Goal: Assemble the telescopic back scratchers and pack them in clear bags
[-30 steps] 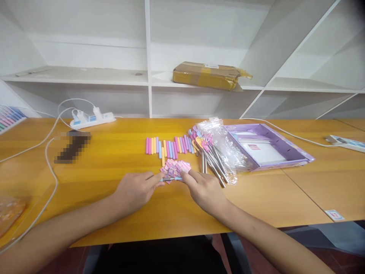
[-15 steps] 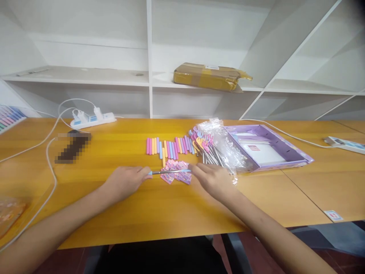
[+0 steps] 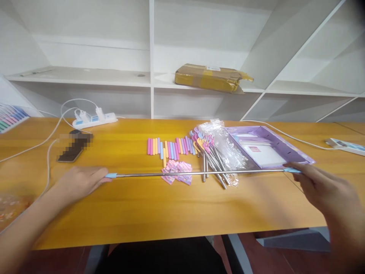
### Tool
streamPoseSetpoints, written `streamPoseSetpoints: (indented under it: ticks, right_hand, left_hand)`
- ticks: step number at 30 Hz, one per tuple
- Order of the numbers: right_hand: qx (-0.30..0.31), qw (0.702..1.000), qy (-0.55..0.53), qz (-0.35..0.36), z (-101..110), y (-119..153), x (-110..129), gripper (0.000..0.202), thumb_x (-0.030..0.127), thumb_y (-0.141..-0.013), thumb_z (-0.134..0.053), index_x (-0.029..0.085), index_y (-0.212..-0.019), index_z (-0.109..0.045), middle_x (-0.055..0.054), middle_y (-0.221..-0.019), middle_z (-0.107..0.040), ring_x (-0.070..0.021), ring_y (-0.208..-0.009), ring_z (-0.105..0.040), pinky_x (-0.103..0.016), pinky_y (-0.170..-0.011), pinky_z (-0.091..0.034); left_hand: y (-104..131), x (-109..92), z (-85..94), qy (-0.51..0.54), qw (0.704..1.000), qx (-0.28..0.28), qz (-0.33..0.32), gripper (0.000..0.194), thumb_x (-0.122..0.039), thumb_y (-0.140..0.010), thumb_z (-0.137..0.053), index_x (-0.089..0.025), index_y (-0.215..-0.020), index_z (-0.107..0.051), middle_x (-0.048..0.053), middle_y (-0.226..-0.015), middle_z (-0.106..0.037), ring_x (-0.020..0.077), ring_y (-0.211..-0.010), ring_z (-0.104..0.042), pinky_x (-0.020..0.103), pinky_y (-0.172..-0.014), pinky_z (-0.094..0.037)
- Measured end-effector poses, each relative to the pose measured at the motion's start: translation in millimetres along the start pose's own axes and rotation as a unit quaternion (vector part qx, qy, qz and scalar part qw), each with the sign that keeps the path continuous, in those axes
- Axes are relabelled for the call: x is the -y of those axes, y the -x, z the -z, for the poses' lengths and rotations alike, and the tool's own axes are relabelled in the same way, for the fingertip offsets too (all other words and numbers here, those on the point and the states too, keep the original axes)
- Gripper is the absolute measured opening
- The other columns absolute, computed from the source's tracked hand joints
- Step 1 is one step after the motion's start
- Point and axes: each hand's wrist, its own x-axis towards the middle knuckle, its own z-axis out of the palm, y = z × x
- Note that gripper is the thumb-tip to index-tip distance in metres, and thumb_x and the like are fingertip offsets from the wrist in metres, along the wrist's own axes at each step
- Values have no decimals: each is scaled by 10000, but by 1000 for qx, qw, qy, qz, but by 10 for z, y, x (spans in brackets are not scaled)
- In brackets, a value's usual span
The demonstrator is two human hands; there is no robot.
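From here I can see a thin metal rod stretched level above the counter, one end in each of the person's hands. The left hand has its fingers closed around the light blue piece at one end, and the right hand has its fingers wrapped over the light blue piece at the other. The arms are spread wide, with the rod crossing in front of a small pile of pink and purple cards. Just beyond the cards, short pink, yellow, purple and blue tubes lie side by side in an uneven row. At the right end of that row is a heap of metal sticks with colourful claw-shaped heads, their shafts pointing towards the person, and crumpled clear plastic bags lie against them. Next to the bags sits an open purple box with white pieces inside. Over on the left side, a phone, partly blurred out, lies near a white power strip that has plugs and cables in it; another power strip is at the far right. On the shelf behind, a taped cardboard package rests on its side.
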Motion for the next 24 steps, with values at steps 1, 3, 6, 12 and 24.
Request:
streamPoseSetpoints:
  ticks: [1,3,6,12,24]
  right_hand:
    - [19,1000,-9,-8,8,22,25,427,459,-845,-520,284,-1135,-779,-111,-913,-807,-249,-764,-747,-350,-666,-481]
    - [54,998,-28,-32,41,42,80,467,490,-803,-523,298,-1159,-756,-91,-872,-790,-262,-734,-741,-360,-665,-489]
    - [100,990,-60,-74,139,31,127,485,504,-773,-502,294,-1148,-726,-67,-826,-763,-253,-673,-717,-363,-676,-499]
    - [114,983,-69,-129,293,-39,206,377,493,-761,-470,280,-984,-686,-63,-755,-747,-275,-682,-714,-359,-648,-486]
    - [88,978,-88,-168,66,-299,698,264,323,-973,-474,218,-1180,-601,-95,-807,-744,-253,-822,-732,-351,-742,-473]
  left_hand:
    - [-43,-54,7,6,1000,0,-3,486,-470,-1150,-379,-217,-784,-574,-30,-641,-626,129,-565,-586,276,-600,-338]
    - [-115,-132,15,13,1000,4,-13,468,-465,-1149,-382,-216,-806,-580,-27,-653,-641,130,-559,-612,277,-589,-357]
    - [-156,-205,10,8,999,15,-30,424,-397,-1155,-362,-214,-850,-592,-26,-658,-651,139,-546,-640,291,-575,-379]
    - [-117,-227,-30,18,999,26,-20,367,-324,-1133,-367,-213,-901,-628,-16,-663,-660,163,-551,-653,298,-570,-415]
    - [-209,-167,14,90,994,11,52,364,-376,-1132,-400,-229,-1308,-684,71,-1081,-819,223,-904,-773,309,-788,-573]
